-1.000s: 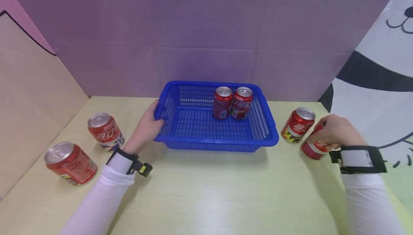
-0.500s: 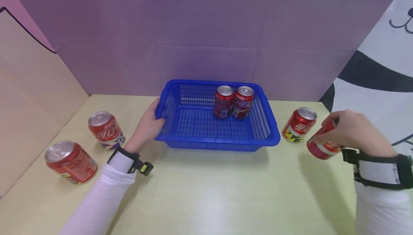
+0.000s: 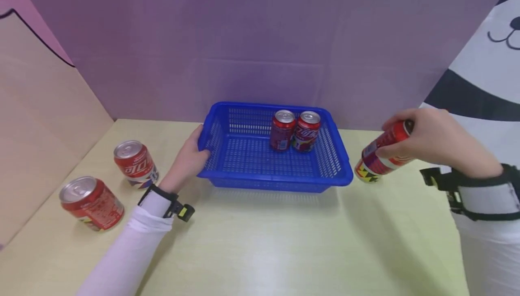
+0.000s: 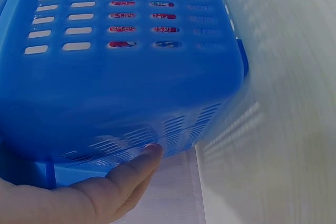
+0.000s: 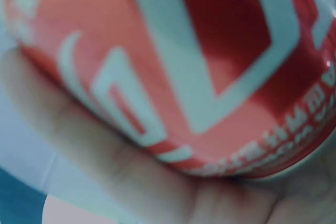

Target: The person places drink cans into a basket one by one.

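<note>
A blue plastic basket [image 3: 276, 181] stands near the back of the table, with two red soda cans upright at its right end, a left one [image 3: 281, 134] and a right one [image 3: 306, 134]. My left hand [image 3: 188, 158] grips the basket's left rim; in the left wrist view its fingers [image 4: 131, 174] lie against the perforated wall. My right hand [image 3: 440, 138] holds another red soda can [image 3: 382, 154], tilted and raised above the table. In the right wrist view this can [image 5: 220, 66] fills most of the picture. Behind it stands one more can [image 3: 367, 175], mostly hidden.
On the left side of the table are two more red cans, a farther one [image 3: 137, 165] and a nearer one [image 3: 93, 205]. A purple-grey backdrop [image 3: 260, 43] rises behind the basket. A panel with a printed animal [image 3: 487, 88] borders the right side.
My right hand has lifted its can off the table and carried it up and leftward, in front of the standing can. The left hand keeps its grip on the basket.
</note>
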Demonstrator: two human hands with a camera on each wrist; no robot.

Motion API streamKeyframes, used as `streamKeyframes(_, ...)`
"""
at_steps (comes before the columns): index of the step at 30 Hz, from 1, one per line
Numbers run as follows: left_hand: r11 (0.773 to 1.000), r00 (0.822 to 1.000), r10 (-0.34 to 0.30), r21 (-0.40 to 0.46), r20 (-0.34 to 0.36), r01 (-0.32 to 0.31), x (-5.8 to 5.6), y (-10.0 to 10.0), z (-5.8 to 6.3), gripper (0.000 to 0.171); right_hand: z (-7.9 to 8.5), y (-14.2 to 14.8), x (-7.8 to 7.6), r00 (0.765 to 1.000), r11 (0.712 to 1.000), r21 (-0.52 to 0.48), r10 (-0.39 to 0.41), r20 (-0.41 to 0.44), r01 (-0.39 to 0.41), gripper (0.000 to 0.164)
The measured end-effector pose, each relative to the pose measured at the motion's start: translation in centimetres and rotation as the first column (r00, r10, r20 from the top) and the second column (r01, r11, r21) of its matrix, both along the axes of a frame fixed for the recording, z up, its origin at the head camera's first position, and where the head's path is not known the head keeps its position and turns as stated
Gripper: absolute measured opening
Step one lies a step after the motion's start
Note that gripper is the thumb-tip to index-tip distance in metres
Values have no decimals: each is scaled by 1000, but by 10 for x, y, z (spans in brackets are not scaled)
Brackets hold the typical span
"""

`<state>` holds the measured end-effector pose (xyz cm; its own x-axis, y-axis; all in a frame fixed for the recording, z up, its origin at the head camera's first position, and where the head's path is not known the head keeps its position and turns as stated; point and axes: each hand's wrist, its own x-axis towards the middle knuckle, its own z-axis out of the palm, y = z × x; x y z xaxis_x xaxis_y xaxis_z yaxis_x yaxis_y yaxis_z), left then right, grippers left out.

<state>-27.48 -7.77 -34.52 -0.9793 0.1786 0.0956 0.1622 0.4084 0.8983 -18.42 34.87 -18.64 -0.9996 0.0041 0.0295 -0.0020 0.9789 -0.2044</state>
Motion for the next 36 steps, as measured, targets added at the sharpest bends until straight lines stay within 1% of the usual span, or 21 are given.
streamKeyframes(4, 1000, 1000, 4, -5, 8, -4, -1, -1, 0, 76, 13, -18, -17, 1000, 1000, -8, 26, -9, -26, 60)
streamKeyframes(7, 1000, 1000, 10, -15, 11, -9, -1, -2, 0, 76, 19, -35, -30, 998, 998, -25, 58, -24, -58, 59)
streamKeyframes(10, 1000, 1000, 9, -19, 8, -9, -1, -4, 0, 76, 24, -52, -41, 994, 993, -55, 103, -30, -104, 59)
streamKeyframes(13, 1000, 1000, 3, -9, 8, -3, -2, -4, 0, 76, 27, -69, -50, 986, 985, -59, 161, -32, -163, 55)
streamKeyframes(16, 1000, 1000, -2, 6, 18, 2, -2, -4, 0, 77, 25, -87, -62, 970, 970, -26, 241, -33, -242, 48)
streamKeyframes(20, 1000, 1000, -3, 20, 25, 2, -3, -4, -1, 77, 20, -110, -80, 938, 939, 19, 343, -49, -342, 41)
streamKeyframes(26, 1000, 1000, -1, 20, 18, 1, -5, -3, -4, 76, 15, -143, -101, 899, 901, 1, 433, -61, -434, 42)
streamKeyframes(27, 1000, 1000, -1, 20, 20, 1, -5, -3, -5, 76, 14, -149, -104, 889, 891, 6, 454, -57, -454, 41)
streamKeyframes(29, 1000, 1000, -4, 26, 28, 3, -4, -2, -5, 76, 9, -160, -112, 861, 861, 21, 508, -35, -507, 39)
streamKeyframes(31, 999, 999, -3, 32, 35, 2, -3, -1, -5, 76, 3, -172, -120, 819, 817, 53, 574, 9, -574, 38)
streamKeyframes(34, 999, 999, 1, 32, 35, -2, -2, 0, -4, 76, -10, -189, -131, 754, 749, 93, 647, 112, -656, 37)
streamKeyframes(36, 1000, 1000, 2, 27, 27, -3, -2, 1, -3, 76, -20, -199, -136, 725, 719, 106, 667, 173, -686, 37)
